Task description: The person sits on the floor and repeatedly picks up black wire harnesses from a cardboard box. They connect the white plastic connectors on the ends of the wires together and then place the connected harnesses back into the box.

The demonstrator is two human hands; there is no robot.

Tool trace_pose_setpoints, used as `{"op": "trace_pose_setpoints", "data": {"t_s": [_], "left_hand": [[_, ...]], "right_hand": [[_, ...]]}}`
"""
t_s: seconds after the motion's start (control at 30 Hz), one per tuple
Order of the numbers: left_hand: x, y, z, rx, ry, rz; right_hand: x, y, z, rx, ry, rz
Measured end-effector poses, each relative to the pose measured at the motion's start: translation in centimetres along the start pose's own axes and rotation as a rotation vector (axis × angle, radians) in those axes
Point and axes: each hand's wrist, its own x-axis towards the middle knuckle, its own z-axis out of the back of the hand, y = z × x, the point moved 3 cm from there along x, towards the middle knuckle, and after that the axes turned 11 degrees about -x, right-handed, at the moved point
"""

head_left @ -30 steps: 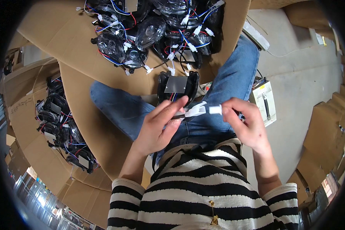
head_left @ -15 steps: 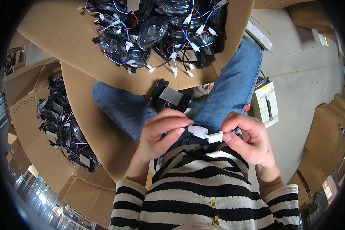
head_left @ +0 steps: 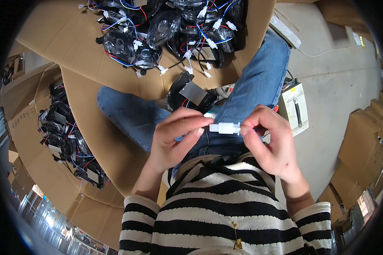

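Two white plastic wire connectors [head_left: 225, 128] meet end to end in a straight line above my lap. My left hand [head_left: 178, 135] pinches the left end between thumb and fingertips. At the other end, my right hand [head_left: 270, 138] grips the right connector by thumb and forefinger, and its wires are mostly covered by the fingers. How deeply one connector sits in the other cannot be made out. Just beyond my hands, a black lamp-like unit [head_left: 192, 92] with a grey rectangular plate and a red wire rests between my legs.
A large cardboard box [head_left: 81, 46] ahead holds several clear-fronted black lamp units [head_left: 164, 29] with coloured wires and white connectors. Similar units [head_left: 57, 123] fill a box at the left. On the right floor are a cream metal case [head_left: 292, 108] with a black handle and a white power strip [head_left: 285, 32].
Both hands have risen slightly away from my body. The two connectors, angled and touching at a corner before, now line up end to end.
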Motion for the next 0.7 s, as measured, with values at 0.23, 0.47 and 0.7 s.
{"op": "trace_pose_setpoints", "data": {"t_s": [0.23, 0.47, 0.7], "left_hand": [[-0.8, -1.4, 1.9, -0.047, -0.122, 0.138], [-10.5, -8.1, 13.9, 0.392, -0.826, 0.005], [-22.0, -23.3, 27.4, 1.868, -0.856, -0.032]], "right_hand": [[0.0, -0.4, 0.5, 0.051, 0.087, 0.008], [-0.6, -1.9, 1.8, 0.031, 0.038, 0.000], [-0.5, -2.4, 1.3, 0.057, 0.095, -0.017]]}}
